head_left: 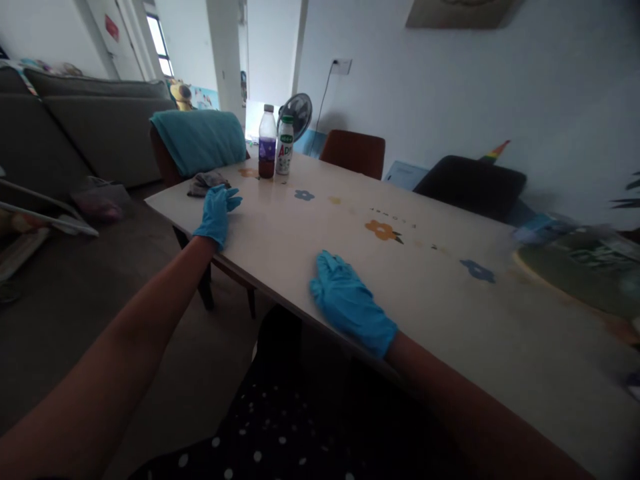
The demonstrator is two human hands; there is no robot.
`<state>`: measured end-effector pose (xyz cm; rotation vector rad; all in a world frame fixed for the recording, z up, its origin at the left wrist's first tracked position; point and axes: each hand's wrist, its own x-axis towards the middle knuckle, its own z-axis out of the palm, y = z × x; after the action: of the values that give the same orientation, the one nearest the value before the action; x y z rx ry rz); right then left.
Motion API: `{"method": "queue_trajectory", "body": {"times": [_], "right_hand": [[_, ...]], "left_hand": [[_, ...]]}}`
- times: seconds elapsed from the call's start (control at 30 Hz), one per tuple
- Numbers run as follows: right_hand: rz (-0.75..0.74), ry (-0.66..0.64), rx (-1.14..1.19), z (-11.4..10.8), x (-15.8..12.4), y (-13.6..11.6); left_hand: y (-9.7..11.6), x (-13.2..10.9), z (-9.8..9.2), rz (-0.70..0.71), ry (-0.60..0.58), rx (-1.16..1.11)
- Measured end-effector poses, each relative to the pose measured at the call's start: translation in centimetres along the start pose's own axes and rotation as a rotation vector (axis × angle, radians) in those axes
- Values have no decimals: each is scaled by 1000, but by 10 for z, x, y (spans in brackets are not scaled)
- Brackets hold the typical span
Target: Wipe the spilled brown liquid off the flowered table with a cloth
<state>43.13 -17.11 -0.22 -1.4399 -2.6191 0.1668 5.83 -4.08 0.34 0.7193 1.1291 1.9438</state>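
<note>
Both of my hands wear blue gloves on a white table (280, 247) printed with flowers. Near the table's left end, my left hand (216, 215) is open, its fingers somewhat apart. A crumpled grey cloth (206, 181) lies just behind its fingertips; whether they touch it I cannot tell. My right hand (350, 300) lies open and flat on the tabletop by the near edge, nothing visible in it. Beyond my left hand stand two upright bottles: a clear one (267, 148) with a purple label and dark liquid, and a white one (285, 147) with a green cap.
A chair with a teal towel (203, 140) stands at the table's left end. Along the far side are a brown chair (353, 153) and a black chair (470, 185). A round green mat (545, 270) with blurred items is at right. Behind the bottles is a fan (300, 113).
</note>
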Motion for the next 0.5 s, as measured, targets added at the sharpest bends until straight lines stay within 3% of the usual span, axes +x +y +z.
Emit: {"method": "queue_trajectory", "body": {"times": [0.1, 0.27, 0.4, 0.5], "right_hand": [[86, 35, -25, -7, -52, 64], [434, 23, -151, -34, -125, 142], [566, 77, -209, -37, -154, 174], [532, 153, -234, -25, -145, 179]], "left_hand": [[0, -3, 0, 0, 0, -9], [1, -6, -2, -10, -12, -17], [1, -5, -2, -15, -12, -25], [1, -2, 0, -17, -10, -38]]}}
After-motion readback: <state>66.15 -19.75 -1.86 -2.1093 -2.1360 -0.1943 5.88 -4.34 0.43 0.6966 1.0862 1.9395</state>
